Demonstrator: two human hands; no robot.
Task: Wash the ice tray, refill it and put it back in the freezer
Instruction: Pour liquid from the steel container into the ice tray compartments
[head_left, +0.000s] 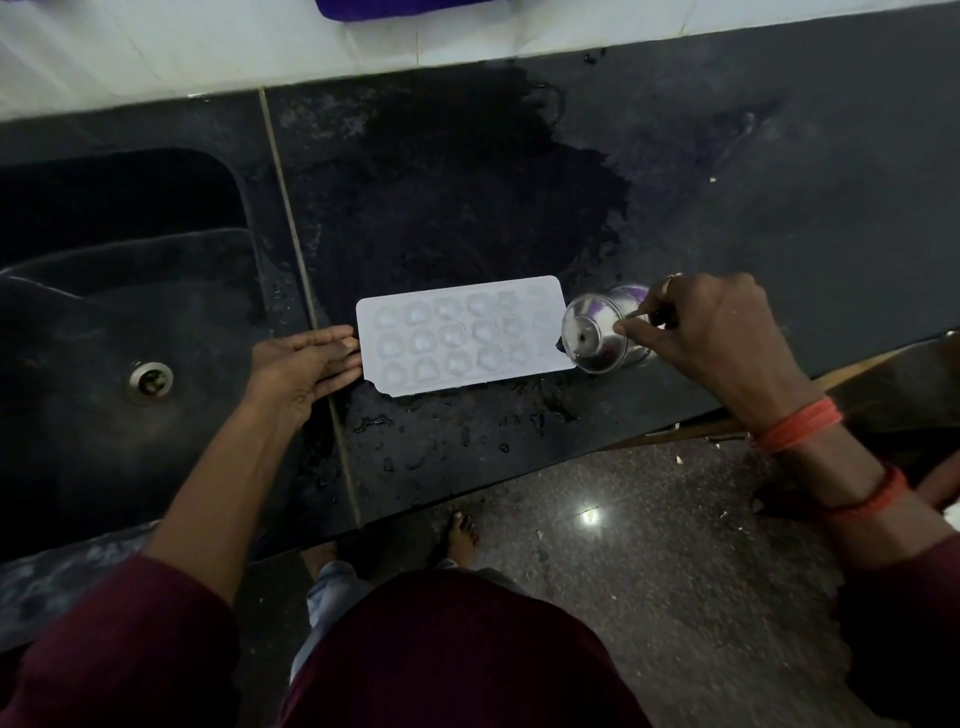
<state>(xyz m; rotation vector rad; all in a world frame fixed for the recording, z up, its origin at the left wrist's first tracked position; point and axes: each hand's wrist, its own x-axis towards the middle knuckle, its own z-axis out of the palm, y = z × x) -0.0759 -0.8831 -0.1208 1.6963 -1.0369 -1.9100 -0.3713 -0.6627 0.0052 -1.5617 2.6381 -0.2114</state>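
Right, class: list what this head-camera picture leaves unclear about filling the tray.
Head view only.
Water level in the ice tray: cells too pale and blurred.
Contents of the steel cup: too dim, with glare.
Purple object: cut off by the top edge.
Freezer: outside the frame.

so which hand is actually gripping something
The right hand, curled round the tilted shiny steel cup at the white plastic ice tray's right end; the left hand only lays straight fingers against the tray's left end.
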